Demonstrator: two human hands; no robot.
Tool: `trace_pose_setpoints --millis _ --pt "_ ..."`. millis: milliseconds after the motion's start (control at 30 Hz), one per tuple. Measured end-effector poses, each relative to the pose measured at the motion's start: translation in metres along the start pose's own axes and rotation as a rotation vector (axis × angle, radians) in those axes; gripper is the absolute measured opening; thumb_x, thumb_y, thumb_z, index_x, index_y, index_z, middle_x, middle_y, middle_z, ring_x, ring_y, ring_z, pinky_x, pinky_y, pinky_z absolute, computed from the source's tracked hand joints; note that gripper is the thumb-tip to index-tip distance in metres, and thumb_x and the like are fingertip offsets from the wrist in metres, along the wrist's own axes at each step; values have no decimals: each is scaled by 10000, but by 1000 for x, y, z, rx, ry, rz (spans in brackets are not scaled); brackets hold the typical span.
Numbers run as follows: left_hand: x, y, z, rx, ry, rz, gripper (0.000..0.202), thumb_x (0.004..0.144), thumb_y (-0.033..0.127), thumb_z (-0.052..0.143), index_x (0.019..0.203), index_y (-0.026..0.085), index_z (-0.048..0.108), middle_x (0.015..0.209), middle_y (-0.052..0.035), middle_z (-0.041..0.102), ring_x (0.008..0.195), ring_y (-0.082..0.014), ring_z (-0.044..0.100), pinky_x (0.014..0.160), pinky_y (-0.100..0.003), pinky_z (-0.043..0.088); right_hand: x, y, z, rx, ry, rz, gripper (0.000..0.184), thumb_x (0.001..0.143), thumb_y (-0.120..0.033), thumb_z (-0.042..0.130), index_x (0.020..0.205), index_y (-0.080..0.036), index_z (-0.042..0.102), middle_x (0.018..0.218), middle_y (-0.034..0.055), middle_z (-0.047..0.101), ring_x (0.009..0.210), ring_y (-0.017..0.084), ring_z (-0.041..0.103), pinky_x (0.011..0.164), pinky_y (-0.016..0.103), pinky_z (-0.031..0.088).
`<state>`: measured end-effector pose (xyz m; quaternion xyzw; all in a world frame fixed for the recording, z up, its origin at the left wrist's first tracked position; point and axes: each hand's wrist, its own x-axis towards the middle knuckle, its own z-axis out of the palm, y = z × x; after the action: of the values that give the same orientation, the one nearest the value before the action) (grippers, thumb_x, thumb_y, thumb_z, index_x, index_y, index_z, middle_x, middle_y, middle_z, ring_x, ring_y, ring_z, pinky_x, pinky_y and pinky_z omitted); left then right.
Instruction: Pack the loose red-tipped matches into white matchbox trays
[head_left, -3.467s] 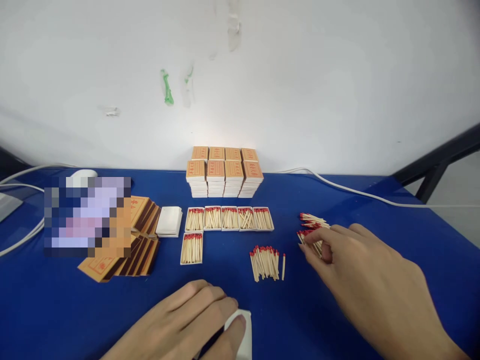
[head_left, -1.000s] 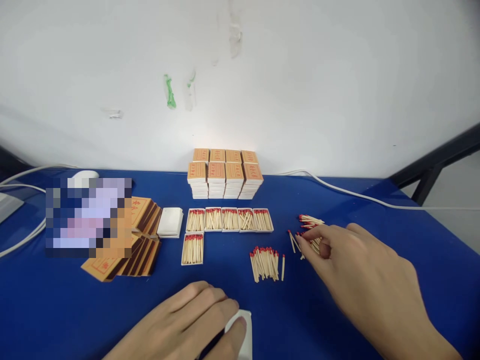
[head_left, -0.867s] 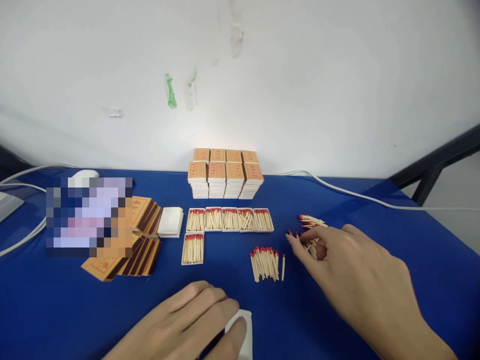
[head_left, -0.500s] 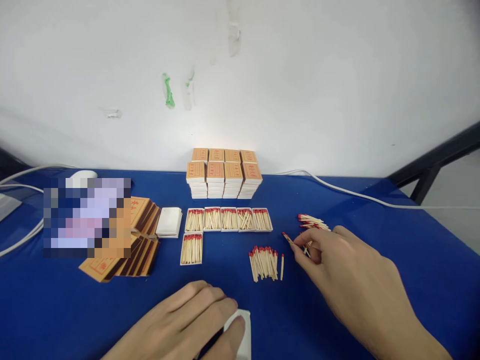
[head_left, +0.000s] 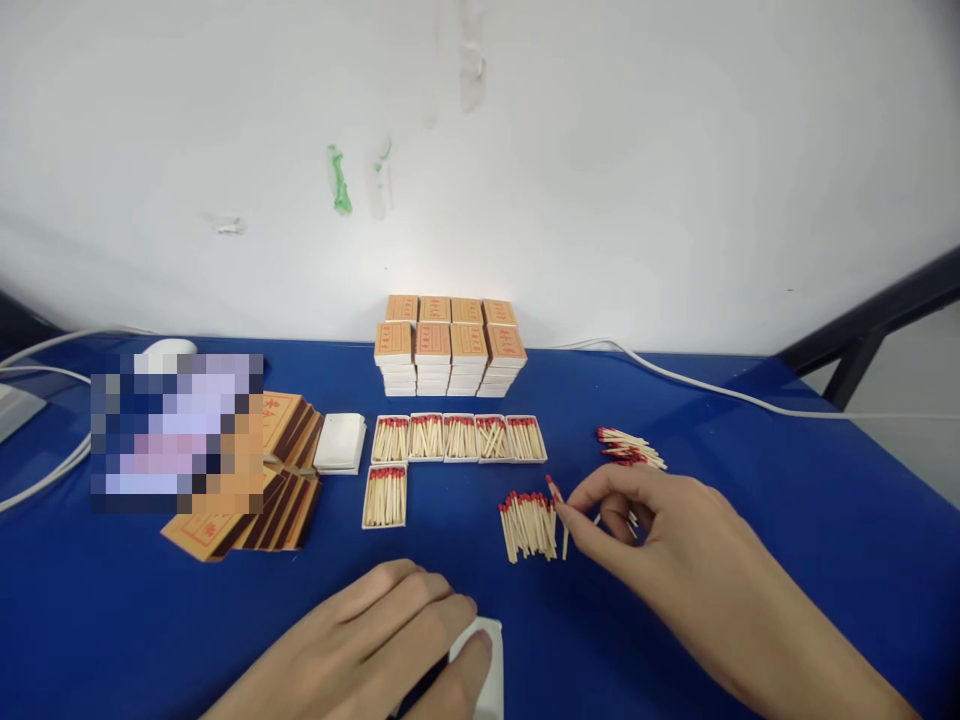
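Observation:
Between thumb and fingertips, my right hand (head_left: 686, 550) pinches one or more matches (head_left: 553, 488), red heads pointing up and left. It hovers at the right end of a loose row of matches (head_left: 529, 525) on the blue table. Another small pile of matches (head_left: 634, 448) lies just beyond its knuckles. At the front, my left hand (head_left: 382, 635) is closed around a white matchbox tray (head_left: 491, 650); the inside of that tray is mostly hidden by the fingers. In the middle, one filled tray (head_left: 385, 497) sits in front of a row of several filled trays (head_left: 459, 438).
Stacked closed matchboxes (head_left: 450, 345) stand against the wall. To the left are stacked white trays (head_left: 340, 443) and a heap of orange matchbox sleeves (head_left: 285, 500), beside a pixelated patch. A white cable (head_left: 697, 395) crosses the back right of the table (head_left: 750, 450).
My right hand has shifted left with the pinched matches, from beside the far pile to the right end of the loose row. My left hand has stayed put on the tray.

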<state>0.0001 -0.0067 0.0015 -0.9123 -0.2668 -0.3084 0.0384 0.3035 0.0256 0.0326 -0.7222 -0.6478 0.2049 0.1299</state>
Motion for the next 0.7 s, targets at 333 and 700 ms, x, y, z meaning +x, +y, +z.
trace_pose_setpoints --millis 333,700 --pt "-4 -7 6 7 37 100 384 1275 141 505 1227 212 879 1248 -22 857 1162 -180 804 1281 -343 593 -5 -11 9 77 -61 -24 445 1032 -660 675 784 -313 805 669 -2 639 620 207 597 588 344 411" --pt "-3 -4 1 8 17 75 420 1332 194 456 1249 210 868 1249 6 878 1207 -166 787 1385 -333 481 -4 -16 7 42 -102 24 493 994 -717 608 741 -322 762 680 11 648 651 226 596 622 373 406"
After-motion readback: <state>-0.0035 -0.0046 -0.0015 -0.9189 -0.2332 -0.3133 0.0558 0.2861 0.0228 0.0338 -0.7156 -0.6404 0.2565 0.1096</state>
